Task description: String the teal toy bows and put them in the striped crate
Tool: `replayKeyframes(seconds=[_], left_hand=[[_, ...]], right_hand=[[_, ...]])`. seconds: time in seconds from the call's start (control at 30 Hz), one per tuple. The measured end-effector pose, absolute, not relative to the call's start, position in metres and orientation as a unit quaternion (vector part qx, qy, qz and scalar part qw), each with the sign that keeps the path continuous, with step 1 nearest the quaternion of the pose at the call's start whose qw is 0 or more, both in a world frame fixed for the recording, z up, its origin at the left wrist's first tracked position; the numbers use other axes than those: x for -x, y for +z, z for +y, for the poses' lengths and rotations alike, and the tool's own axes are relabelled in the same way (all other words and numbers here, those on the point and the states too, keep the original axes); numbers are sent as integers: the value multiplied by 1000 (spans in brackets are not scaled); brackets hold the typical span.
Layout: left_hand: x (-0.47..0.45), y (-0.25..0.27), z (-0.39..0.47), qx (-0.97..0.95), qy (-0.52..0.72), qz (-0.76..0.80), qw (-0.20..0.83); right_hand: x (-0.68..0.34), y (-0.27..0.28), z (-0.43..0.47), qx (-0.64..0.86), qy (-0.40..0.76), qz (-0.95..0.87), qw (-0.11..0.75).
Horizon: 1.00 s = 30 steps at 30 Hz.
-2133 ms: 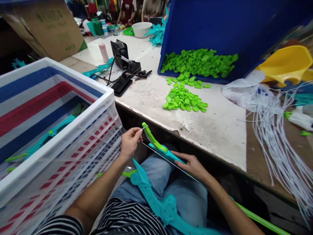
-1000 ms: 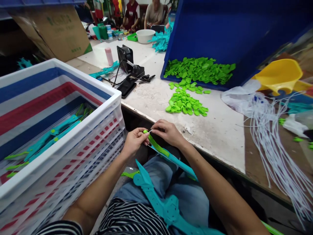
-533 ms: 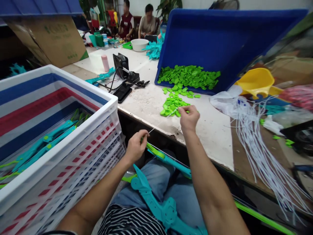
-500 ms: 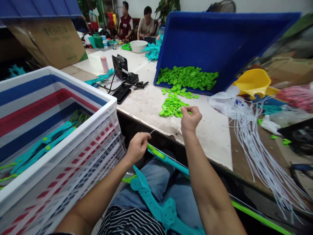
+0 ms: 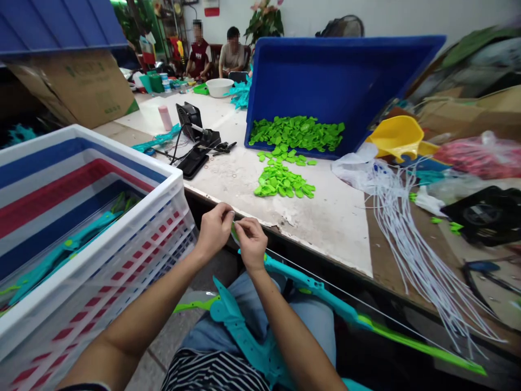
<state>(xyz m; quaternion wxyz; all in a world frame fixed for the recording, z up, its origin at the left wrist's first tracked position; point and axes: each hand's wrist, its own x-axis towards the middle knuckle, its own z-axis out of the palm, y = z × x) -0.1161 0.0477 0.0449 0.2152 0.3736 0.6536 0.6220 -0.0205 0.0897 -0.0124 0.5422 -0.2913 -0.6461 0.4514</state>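
My left hand [image 5: 215, 231] is closed in a pinch at the green end of a teal and green plastic toy bow [image 5: 301, 279], with a bit of white string showing at its fingertips. Close against it, my right hand [image 5: 253, 241] also pinches at the string's end; the fingers hide most of it. A taut white string [image 5: 345, 295] runs along the bow to its far green tip, lower right. Across my lap lies another teal plastic piece [image 5: 240, 328] with a green end, partly covered by my right forearm.
To the left stands a white crate [image 5: 179, 190] holding more teal and green pieces. On the table [image 5: 334, 217] are a pile of green plastic pieces [image 5: 280, 182], a tilted blue bin [image 5: 345, 87], a black fan [image 5: 189, 117] and a bundle of white strings [image 5: 401, 233]. Two people sit beyond.
My right hand has come down and left to meet my left hand, which moved slightly up. The string stretched between them is now gathered at the fingertips. The view has shifted a little.
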Motion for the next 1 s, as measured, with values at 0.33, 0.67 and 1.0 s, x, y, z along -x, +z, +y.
replayKeyframes(seconds=[0.33, 0.67, 1.0], left_hand=[[123, 49, 49, -238, 620, 566, 489], [124, 57, 50, -243, 591, 571, 515], [118, 56, 57, -199, 625, 566, 499]], right_hand=[[26, -2, 94, 303, 406, -639, 579], [24, -6, 97, 255, 392, -687, 556], [17, 4, 105, 241, 329, -711, 572]])
